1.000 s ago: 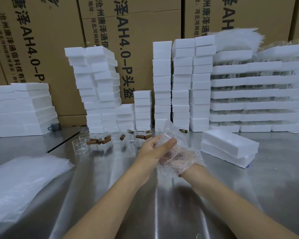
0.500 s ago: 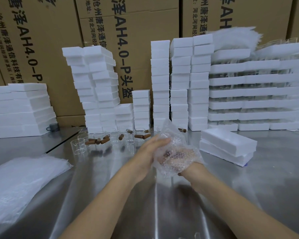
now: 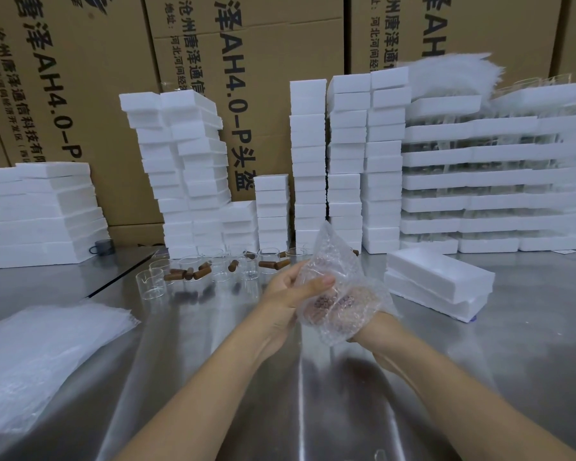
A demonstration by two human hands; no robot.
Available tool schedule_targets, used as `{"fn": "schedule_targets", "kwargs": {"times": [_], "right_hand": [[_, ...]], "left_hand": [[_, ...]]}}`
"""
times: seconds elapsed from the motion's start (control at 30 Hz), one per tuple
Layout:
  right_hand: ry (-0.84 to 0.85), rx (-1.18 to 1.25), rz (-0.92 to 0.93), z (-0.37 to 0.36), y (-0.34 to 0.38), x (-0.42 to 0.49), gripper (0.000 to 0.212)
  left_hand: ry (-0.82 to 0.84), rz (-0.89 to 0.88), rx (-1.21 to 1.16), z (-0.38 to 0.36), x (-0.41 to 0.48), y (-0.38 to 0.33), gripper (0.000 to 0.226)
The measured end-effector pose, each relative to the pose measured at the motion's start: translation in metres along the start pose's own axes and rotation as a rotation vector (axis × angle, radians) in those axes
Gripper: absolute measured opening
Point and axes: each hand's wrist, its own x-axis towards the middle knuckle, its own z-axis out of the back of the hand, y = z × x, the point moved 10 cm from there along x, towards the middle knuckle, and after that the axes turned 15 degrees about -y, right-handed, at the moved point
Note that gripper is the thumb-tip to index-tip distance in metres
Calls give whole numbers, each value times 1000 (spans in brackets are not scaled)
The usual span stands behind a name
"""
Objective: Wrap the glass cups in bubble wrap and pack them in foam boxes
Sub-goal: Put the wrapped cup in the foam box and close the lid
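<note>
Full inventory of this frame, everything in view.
bubble wrap sheet: one, clear, bundled between both hands
glass cups: several, clear, table's far centre
stoppers: several, brown, among the cups
foam boxes: many stacks, white, along the back; two stacked at right
bubble wrap pile: one, whitish, table's left
cartons: several, brown, behind the stacks
table: one, steel, underneath
left hand: one, grip pinches the sheet
right hand: one, beneath the sheet, holding it

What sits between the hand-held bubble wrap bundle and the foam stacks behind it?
Head view: loose glass cups and brown stoppers on the steel table, beyond the bubble wrap bundle.
</note>
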Motion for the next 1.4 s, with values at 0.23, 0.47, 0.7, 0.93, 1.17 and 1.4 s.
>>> {"fn": "schedule_targets", "kwargs": {"times": [0.23, 0.47, 0.7, 0.93, 1.17, 1.4], "right_hand": [[44, 158, -126, -6, -7, 2, 19], [128, -343, 120, -10, 8, -2, 22], [-141, -66, 240, 21, 38, 13, 33], [-381, 251, 280, 60, 53, 13, 45], [-298, -129, 569, 36, 71, -5, 111], [-90, -104, 447, 18, 52, -1, 72]], "left_hand": [[-24, 57, 5, 2, 3, 10, 62], [-123, 84, -127, 28, 13, 8, 72], [-227, 110, -186, 56, 19, 3, 72], [-244, 166, -184, 60, 18, 6, 60], [-191, 154, -118, 53, 17, 10, 61], [-121, 169, -28, 40, 14, 14, 46]]}}
